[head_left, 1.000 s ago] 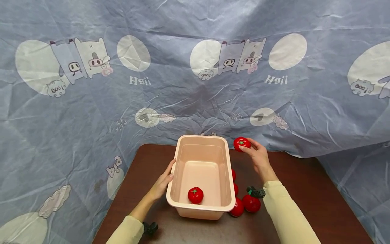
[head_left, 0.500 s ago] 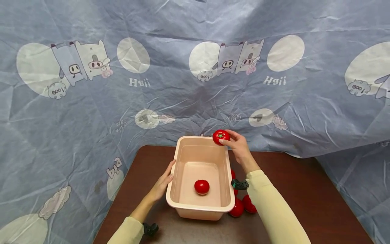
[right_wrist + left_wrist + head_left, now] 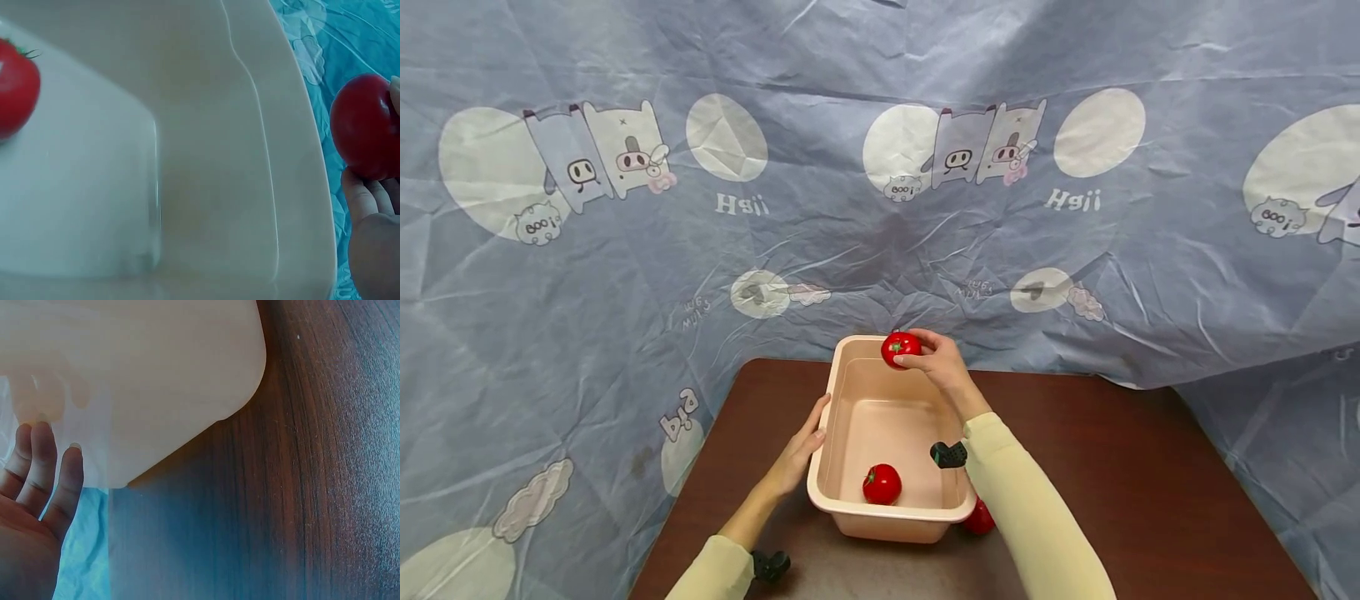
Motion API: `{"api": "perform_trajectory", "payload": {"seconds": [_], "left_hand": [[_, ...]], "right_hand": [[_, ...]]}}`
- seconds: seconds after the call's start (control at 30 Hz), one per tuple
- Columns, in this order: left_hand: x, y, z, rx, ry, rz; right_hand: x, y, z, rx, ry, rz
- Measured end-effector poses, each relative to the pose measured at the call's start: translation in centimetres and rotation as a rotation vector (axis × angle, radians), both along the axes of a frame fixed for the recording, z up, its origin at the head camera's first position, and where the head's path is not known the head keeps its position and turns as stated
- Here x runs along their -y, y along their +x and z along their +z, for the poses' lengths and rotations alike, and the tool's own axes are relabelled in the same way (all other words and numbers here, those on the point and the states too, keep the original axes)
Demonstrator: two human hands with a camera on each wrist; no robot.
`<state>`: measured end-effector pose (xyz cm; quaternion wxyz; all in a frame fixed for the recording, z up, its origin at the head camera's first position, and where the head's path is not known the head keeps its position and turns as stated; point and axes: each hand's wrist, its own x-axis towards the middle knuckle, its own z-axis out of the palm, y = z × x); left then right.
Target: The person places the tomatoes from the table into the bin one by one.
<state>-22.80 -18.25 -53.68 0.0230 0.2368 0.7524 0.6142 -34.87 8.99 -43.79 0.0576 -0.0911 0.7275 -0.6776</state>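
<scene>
Three red tomatoes show in the head view. One, a glossy, round red tomato with a green star-shaped calyx (image 3: 898, 348), is pinched between the thumb and fingers of the right hand (image 3: 946, 368). It overlaps the far end of a deep, pale-pink rectangular tub (image 3: 887, 433); its height above the rim cannot be read. Nearer the wearer than the grip, a second glossy red tomato (image 3: 882, 484) rests on the tub's floor. Outside the tub, nearer still and to the right of the grip, a third red tomato (image 3: 980, 517) is partly hidden by the cream sleeve (image 3: 1037, 525). Left of the grip, the left hand (image 3: 796, 457) lies against the tub's side, not curled round it. Done well, I judge, this step wants a light, sure pinch and a low release over bare floor, clear of the second tomato, since a round thing dropped from high may roll.

In the left wrist view, that hand's fingers are extended with their tips at the tub's wall; such bracing should be enough to steady it.

In the right wrist view, the gripped tomato is smooth and deep red with a soft shine, its calyx out of sight. Fingers meet its lower side and a fingertip its upper right. Well apart from the grip, the second tomato shows thin, spiky green leaves.
</scene>
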Motion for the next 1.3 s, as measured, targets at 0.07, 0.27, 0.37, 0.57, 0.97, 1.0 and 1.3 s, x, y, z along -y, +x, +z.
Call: {"api": "perform_trajectory", "payload": {"seconds": [0.07, 0.27, 0.37, 0.57, 0.97, 1.0, 1.3], "left_hand": [[0.2, -0.4, -0.9, -0.014, 0.002, -0.001], [0.2, -0.6, -1.6, -0.052, -0.015, 0.021], [0.2, -0.4, -1.6, -0.036, -0.013, 0.037], [0.3, 0.0, -1.5, -0.018, -0.027, 0.071], [0.5, -0.6, -1.3, -0.056, -0.072, 0.074], [0.5, -0.6, -1.3, -0.066, -0.084, 0.078], [0.6, -0.6, -1.4, -0.047, -0.074, 0.059]], "right_hand": [[0.6, 0.0, -0.1, 0.000, 0.000, 0.002], [1.9, 0.4, -0.4, 0.025, -0.004, -0.005], [2.3, 0.8, -0.8, 0.023, 0.024, -0.014], [2.6, 1.4, -1.0, 0.001, 0.027, -0.016], [1.2, 1.4, 1.6, -0.024, -0.023, 0.061], [0.7, 1.3, 2.0, -0.031, -0.032, 0.060], [-5.4, 1.4, 2.9, -0.067, -0.084, -0.036]]}}
